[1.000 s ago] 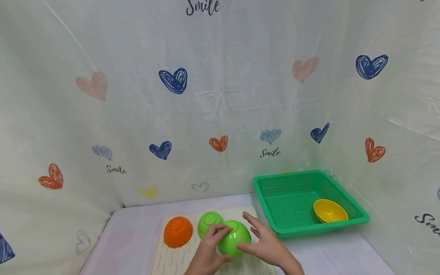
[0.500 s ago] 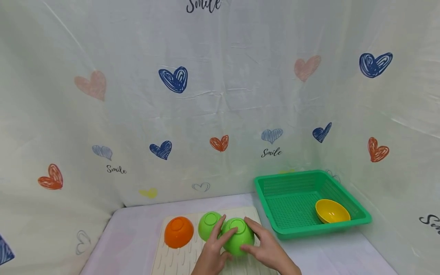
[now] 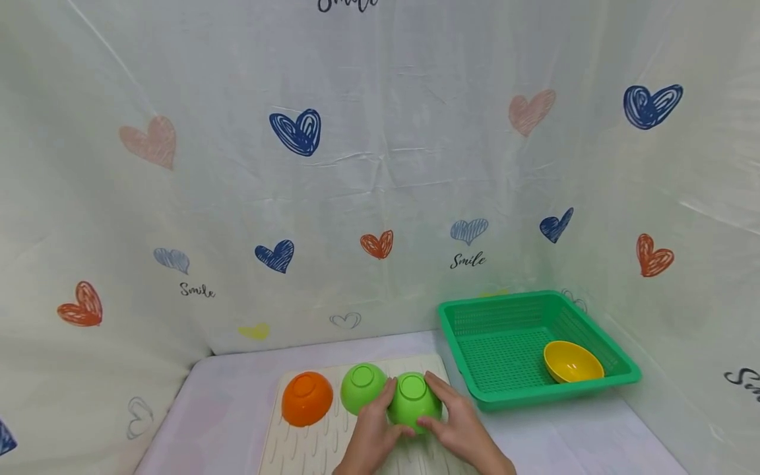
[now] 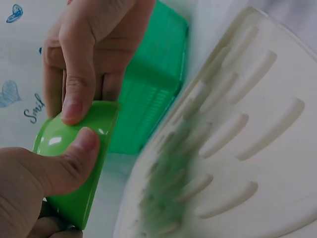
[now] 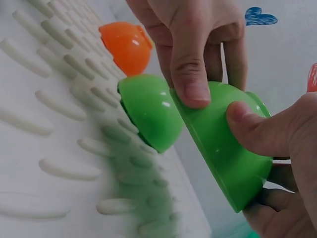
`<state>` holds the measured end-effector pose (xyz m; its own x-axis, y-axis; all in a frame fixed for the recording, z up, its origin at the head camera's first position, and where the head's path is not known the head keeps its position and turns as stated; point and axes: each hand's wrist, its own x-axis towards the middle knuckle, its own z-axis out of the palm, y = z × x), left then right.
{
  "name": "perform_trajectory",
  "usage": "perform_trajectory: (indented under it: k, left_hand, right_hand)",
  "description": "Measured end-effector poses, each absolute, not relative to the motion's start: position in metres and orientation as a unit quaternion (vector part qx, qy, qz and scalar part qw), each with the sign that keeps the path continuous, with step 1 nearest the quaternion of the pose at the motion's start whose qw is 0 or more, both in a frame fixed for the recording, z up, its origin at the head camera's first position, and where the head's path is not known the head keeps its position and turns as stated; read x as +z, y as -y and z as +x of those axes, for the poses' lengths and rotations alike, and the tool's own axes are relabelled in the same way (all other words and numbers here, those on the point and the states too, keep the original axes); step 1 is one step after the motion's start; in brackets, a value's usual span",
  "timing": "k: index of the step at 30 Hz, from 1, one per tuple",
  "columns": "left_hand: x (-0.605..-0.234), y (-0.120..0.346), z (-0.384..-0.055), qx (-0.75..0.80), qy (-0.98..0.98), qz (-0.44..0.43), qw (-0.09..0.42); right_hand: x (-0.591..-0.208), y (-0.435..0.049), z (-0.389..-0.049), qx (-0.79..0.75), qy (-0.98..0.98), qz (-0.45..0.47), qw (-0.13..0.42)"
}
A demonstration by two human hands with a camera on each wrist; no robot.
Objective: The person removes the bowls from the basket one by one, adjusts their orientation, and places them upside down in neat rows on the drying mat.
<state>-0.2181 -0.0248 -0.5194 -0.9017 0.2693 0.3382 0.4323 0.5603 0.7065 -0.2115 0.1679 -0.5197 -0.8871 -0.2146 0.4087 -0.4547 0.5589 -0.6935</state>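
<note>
Both my hands hold a light green bowl [image 3: 413,410] upside down, its base ring facing up. My left hand [image 3: 373,430] grips its left side and my right hand [image 3: 463,427] its right side, with both thumbs [image 5: 247,126] pressed on the near wall. The wrist views show the rim raised above the cream ridged mat [image 4: 277,158], with a green-tinted shadow below. A second green bowl [image 3: 356,392] rests inverted on the mat just left of the held one. Farther left, an orange bowl [image 3: 307,400] also lies upside down on it.
A green perforated basket [image 3: 499,305] stands on the table to the right of the mat, with a yellow bowl [image 3: 570,361] tilted inside. Behind the white-covered table [image 3: 208,409] hangs a pale curtain [image 3: 380,165] printed with hearts.
My left fingers have shifted from over the bowl's base to its left side. My right hand has come in from spread fingers to grip the bowl, which has moved slightly right.
</note>
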Motion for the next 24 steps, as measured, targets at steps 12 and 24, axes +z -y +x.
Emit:
perform_trajectory:
  k: [12, 24]
  left_hand:
    - [-0.533, 0.002, -0.245, -0.396, 0.896, -0.157, 0.126]
    - [-0.540, -0.011, -0.266, -0.363, 0.913, -0.142, 0.121]
  right_hand:
    - [-0.537, -0.169, -0.237, 0.408, 0.885, 0.161, 0.156]
    - [-0.550, -0.167, -0.261, 0.428, 0.885, 0.131, 0.129]
